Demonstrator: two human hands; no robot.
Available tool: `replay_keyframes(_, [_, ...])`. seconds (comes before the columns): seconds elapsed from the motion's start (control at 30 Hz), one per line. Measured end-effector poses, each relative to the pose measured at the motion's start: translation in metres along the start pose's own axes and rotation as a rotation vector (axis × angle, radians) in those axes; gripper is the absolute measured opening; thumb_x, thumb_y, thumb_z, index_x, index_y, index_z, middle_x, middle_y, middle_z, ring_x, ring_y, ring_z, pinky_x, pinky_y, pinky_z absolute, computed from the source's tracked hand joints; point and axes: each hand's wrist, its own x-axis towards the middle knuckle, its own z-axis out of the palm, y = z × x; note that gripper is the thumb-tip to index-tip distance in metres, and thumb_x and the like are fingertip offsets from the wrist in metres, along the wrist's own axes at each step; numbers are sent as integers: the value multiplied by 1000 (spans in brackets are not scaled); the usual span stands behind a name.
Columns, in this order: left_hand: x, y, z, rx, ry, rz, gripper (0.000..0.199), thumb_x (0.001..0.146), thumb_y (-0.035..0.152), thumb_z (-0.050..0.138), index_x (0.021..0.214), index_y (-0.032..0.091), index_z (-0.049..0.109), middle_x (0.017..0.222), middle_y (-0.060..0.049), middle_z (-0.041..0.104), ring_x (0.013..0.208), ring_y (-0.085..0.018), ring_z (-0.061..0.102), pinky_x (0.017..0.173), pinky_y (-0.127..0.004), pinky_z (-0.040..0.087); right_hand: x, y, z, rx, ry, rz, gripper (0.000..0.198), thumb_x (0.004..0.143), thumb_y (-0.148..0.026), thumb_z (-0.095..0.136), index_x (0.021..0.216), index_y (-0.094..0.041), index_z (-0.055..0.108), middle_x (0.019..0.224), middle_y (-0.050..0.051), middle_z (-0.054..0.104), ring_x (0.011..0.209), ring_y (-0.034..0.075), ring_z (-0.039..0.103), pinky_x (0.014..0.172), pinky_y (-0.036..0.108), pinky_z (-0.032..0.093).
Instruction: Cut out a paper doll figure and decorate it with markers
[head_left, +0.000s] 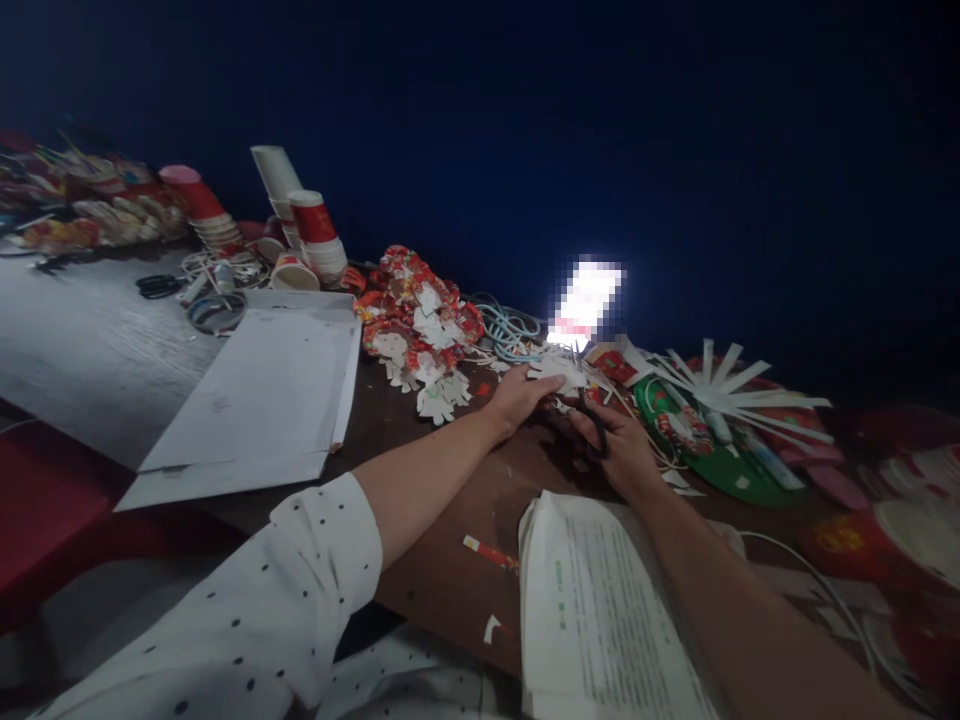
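Observation:
My left hand (pixel 519 402) pinches a white paper cutout (pixel 559 370) with a notched edge, held over the brown table (pixel 442 490). In my right hand (pixel 619 445) is a pair of black-handled scissors (pixel 598 425), fingers wrapped through the handles. The scissor blades point up and away, at the right side of the paper; whether they are open I cannot make out. Left of my hands lies a heap of red and white paper-cup cutouts (pixel 427 320). A bright, pixelated screen (pixel 587 300) stands just behind the paper.
Stacked paper cups (pixel 319 235) and a white board (pixel 262 380) are at the left. A printed booklet (pixel 600 600) lies in front, beneath my right forearm. To the right, a green tray (pixel 739 475) carries a cup cut into strips (pixel 724 395). Light-blue cord (pixel 506 330) coils behind the heap.

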Motion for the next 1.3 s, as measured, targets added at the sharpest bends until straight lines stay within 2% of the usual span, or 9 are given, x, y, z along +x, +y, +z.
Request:
replay_keyframes(0.37, [1, 1, 1, -33, 11, 5, 21, 63, 28, 76, 71, 13, 63, 59, 1, 62, 53, -10, 53, 56, -23, 42, 0, 2, 0, -1, 10, 11, 54, 68, -53, 74, 108, -17, 74, 66, 2, 62, 53, 10, 49, 44, 21, 38])
replay_keyframes(0.63, [3, -1, 0, -15, 19, 26, 19, 65, 28, 74, 69, 13, 63, 56, 2, 61, 50, -9, 51, 52, -21, 41, -1, 0, 1, -22, 21, 15, 52, 71, -53, 73, 109, -17, 73, 57, -1, 56, 47, 8, 43, 40, 20, 34])
replay_keyframes(0.77, [3, -1, 0, -20, 17, 22, 17, 66, 27, 73, 68, 13, 62, 57, 2, 61, 51, -10, 51, 55, -23, 41, -3, -4, 2, -34, 31, -4, 51, 69, -52, 74, 106, -16, 74, 60, 0, 58, 49, 9, 44, 43, 22, 36])
replay_keyframes(1.3, [4, -3, -2, 0, -13, 44, 23, 65, 33, 73, 72, 13, 64, 59, 1, 62, 52, -9, 52, 54, -22, 40, -3, -3, 3, -32, 21, -11, 51, 71, -53, 72, 107, -16, 73, 56, -2, 54, 47, 9, 46, 42, 22, 37])
